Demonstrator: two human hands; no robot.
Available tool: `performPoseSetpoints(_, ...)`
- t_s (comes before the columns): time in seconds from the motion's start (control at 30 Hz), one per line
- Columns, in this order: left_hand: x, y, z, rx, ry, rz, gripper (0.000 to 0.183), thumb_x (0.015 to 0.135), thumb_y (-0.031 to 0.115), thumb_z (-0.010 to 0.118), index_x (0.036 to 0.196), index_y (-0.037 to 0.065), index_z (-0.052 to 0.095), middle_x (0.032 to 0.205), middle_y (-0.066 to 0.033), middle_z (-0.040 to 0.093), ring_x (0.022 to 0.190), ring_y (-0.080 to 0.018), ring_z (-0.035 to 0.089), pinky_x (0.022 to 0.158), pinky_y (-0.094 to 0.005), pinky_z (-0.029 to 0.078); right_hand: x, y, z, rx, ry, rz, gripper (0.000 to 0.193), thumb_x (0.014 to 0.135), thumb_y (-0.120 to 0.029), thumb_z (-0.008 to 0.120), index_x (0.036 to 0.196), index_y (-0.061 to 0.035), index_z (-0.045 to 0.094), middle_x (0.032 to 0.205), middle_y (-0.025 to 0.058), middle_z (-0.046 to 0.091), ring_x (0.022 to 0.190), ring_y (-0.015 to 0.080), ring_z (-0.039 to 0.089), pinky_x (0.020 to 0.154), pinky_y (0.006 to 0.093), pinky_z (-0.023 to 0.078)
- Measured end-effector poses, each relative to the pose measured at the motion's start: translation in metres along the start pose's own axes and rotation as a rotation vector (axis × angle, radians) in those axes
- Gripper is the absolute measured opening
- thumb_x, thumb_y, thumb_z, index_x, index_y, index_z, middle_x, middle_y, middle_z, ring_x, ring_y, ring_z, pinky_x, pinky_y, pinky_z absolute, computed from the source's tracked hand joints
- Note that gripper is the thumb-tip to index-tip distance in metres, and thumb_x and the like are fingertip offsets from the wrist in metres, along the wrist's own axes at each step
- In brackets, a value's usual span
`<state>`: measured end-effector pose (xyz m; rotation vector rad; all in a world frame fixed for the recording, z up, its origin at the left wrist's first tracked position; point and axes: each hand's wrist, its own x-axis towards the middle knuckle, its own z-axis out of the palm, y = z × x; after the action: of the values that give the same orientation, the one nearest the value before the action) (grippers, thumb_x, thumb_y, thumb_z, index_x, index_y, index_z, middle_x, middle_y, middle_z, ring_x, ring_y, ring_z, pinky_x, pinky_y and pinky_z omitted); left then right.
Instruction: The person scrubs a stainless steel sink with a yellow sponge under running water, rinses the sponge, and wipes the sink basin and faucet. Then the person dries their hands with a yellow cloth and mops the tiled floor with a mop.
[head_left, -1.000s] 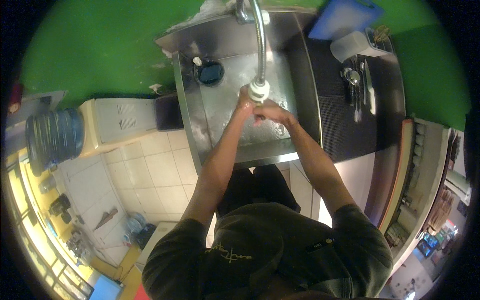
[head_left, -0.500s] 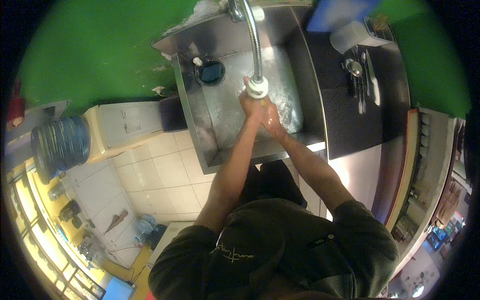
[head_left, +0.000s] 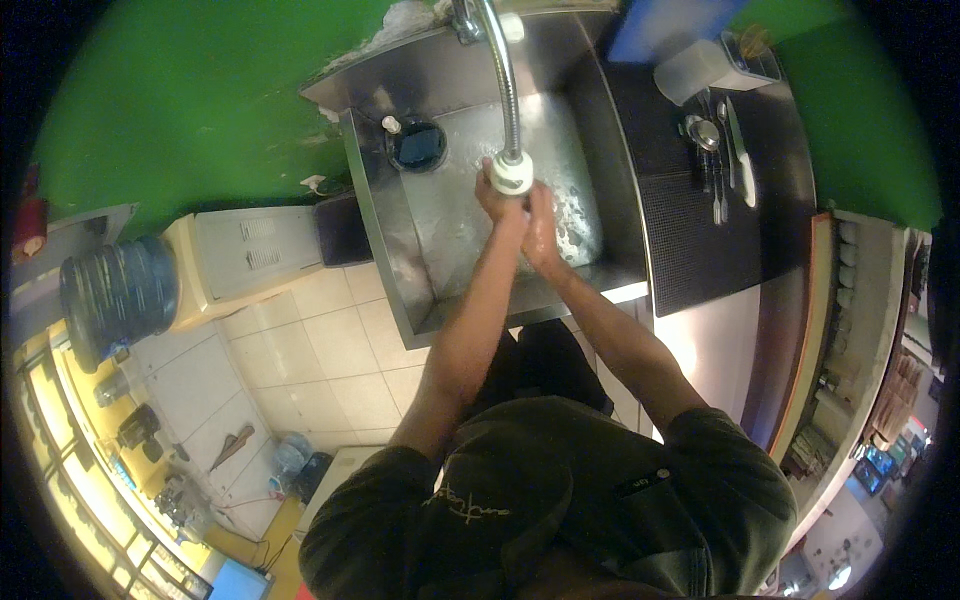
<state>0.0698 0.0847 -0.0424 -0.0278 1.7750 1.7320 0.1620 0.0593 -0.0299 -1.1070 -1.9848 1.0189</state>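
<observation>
Both of my hands are together inside the steel sink (head_left: 452,245), beneath the white round head (head_left: 512,172) of a flexible metal faucet (head_left: 505,85). My left hand (head_left: 494,203) has a finger or thumb stretched up beside the faucet head. Against it lies my right hand (head_left: 541,228), wet, with its visible fingers extended. Nothing shows in either hand, though the faucet head covers part of the fingers. Water and some foam spread over the sink bottom around them.
A dark round container (head_left: 416,146) sits in the sink's far left corner beside a small white-topped item (head_left: 390,124). On the black mat (head_left: 725,260) to the right lie a knife (head_left: 740,155), spoons and forks (head_left: 718,190). Behind them stands a white container (head_left: 690,72).
My right hand has shifted slightly and its fingers look straighter alongside the left hand. The foam and water pattern on the sink bottom has changed.
</observation>
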Motion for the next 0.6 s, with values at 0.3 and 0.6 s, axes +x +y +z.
performPoseSetpoints(0.3,-0.001,0.048,-0.01,0.108,-0.396,0.029,0.051,0.102,0.052,0.057,0.081,0.006,0.064,0.072,-0.002,0.06,0.066,-0.0139,0.058,0.06,-0.0323,0.047,0.04,0.004,-0.016,0.271,-0.391,0.047,0.056,0.09,-0.019,0.068,0.136,0.0012,0.043,0.08,0.0096,0.065,0.076,0.0295,0.067,0.069,0.0407,0.054)
performPoseSetpoints(0.6,0.035,-0.007,-0.018,0.402,-0.481,0.398,0.015,0.102,0.024,0.065,0.094,0.012,0.061,0.081,0.0007,0.062,0.077,-0.0162,0.062,0.065,-0.033,0.051,0.039,0.007,-0.034,0.134,-0.327,0.126,0.059,0.084,-0.007,0.072,0.134,0.0033,0.043,0.122,0.021,0.056,0.11,0.0332,0.063,0.088,0.0406,0.056)
